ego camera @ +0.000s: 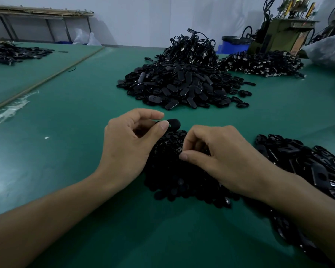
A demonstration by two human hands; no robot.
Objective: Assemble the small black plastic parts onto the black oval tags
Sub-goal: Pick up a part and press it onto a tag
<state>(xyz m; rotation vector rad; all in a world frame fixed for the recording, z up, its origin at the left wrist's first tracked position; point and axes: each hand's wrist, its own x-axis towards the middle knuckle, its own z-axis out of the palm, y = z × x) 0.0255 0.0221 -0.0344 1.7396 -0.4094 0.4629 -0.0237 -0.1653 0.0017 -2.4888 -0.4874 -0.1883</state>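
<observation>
1. Above the near pile (pixel 182 182), the left hand (pixel 128 146) pinches one black oval tag (pixel 173 123) between thumb and forefinger.
2. It looks light, stiff and smooth; grip its edges.
3. Its long axis lies left-right, free end pointing right.
4. Over the pile, the right hand (pixel 220 157) curls; its grip cannot be told.

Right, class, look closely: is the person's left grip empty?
No, the left grip pinches a black oval tag between thumb and forefinger.

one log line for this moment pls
left hand: pinches oval tag | right hand: curled over near pile, grip unclear | far heap: beyond hands
</observation>
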